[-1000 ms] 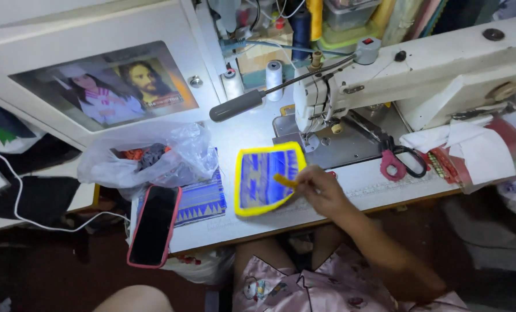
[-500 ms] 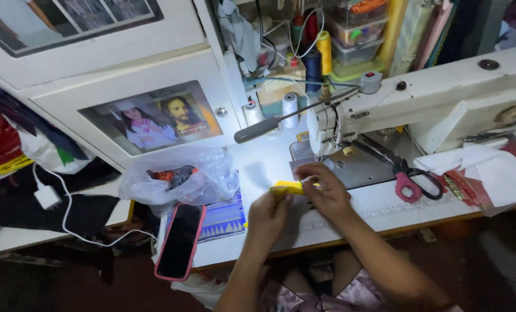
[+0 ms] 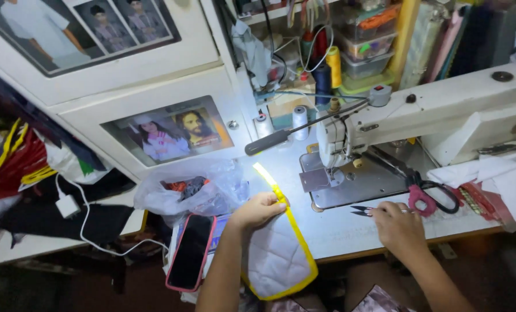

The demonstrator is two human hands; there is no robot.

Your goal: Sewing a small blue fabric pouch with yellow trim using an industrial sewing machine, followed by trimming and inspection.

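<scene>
Fingers of the left hand are curled shut around the yellow-trimmed edge of a white quilted fabric piece, pinching it right where the yellow binding strip runs up and away toward the sewing machine. That fabric piece lies at the front edge of the counter and hangs partly over it, between the two arms, with its yellow border looping round the bottom

Right hand is off to the right, resting on the counter with its fingers closed on a small pair of thread snips, blades sticking out to the left, just in front of the machine's metal bed plate. Touching or nearly touching the same hand is a pair of scissors with pink and black handles, lying on the bed

White sewing machine takes up the right side, with a black-handled lamp arm throwing bright light on the work spot. Left of the fabric there's a phone in a pink case, screen dark, sitting near the counter's edge, and behind it a crumpled clear plastic bag with something red and dark inside. A white charger and cable lie further left on dark cloth. Thread spools stand at the back behind the machine, and some white cloth is piled at the far right
</scene>
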